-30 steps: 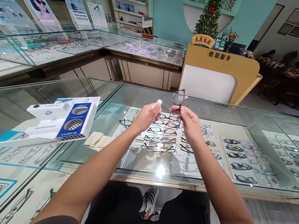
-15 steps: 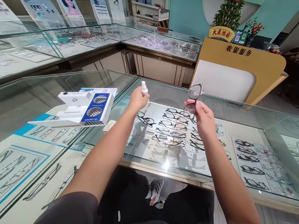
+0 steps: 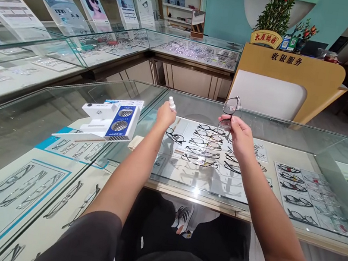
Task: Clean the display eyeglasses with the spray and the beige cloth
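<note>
My left hand is closed around a small white spray bottle whose top sticks up above my fingers. It hovers over the glass counter, left of centre. My right hand pinches a pair of dark-framed glasses, held upright so one lens stands above the other. The two hands are apart, with a gap of about a hand's width between them. Rows of display frames lie under the glass beneath both hands.
A white and blue display stand sits on the glass to the left, with a folded beige cloth beside it. More glass showcases run along the left. A yellow cashier desk with a plant stands behind the counter.
My left hand with the spray bottle has moved left, away from the glasses. My head has turned a little, shifting the view. My right hand still holds the glasses upright.
</note>
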Tool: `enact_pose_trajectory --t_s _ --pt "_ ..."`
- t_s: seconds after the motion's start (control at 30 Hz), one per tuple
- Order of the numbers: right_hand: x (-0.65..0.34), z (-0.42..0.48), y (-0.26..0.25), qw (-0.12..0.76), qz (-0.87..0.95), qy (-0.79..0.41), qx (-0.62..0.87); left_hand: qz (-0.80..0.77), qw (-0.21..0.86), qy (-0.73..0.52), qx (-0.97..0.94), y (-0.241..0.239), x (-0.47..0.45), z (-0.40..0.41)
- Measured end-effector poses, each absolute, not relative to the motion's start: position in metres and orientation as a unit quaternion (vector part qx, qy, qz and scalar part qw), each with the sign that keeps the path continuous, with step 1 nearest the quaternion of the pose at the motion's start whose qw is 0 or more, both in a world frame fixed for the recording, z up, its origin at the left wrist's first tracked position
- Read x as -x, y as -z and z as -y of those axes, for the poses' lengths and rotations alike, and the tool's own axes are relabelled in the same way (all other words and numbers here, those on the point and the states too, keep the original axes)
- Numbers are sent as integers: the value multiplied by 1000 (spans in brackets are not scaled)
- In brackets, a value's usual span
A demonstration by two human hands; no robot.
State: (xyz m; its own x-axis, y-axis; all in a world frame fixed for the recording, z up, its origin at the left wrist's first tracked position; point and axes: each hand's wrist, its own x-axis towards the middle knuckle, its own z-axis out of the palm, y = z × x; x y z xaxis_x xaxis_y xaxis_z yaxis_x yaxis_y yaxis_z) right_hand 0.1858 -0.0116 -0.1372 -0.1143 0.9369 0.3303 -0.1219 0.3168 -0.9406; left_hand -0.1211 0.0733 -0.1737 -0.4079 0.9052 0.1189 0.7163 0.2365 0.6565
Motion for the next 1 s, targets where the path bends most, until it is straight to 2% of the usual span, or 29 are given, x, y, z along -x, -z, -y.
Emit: enact_pose_trajectory --t_s 0.13,0.27,0.33,0.47,0.57,0.73,1.0 --pt "-188 13 135 578 577 -466 340 -753 130 -379 -523 153 117 -52" --pt "-190 15 133 584 578 -463 332 -706 15 -410 -578 119 122 8" --pt "-190 16 132 584 582 -459 332 -733 -1 -311 -605 105 131 43" --pt "-186 19 133 573 591 -460 335 -782 37 -24 -622 103 159 93" --pt "-184 20 134 566 597 -460 334 -793 28 72 -605 118 174 107" --pt "-183 22 133 568 598 -457 333 -793 9 63 -605 144 180 111" --pt "-183 22 132 563 609 -449 334 -790 -38 -26 -612 167 188 113"
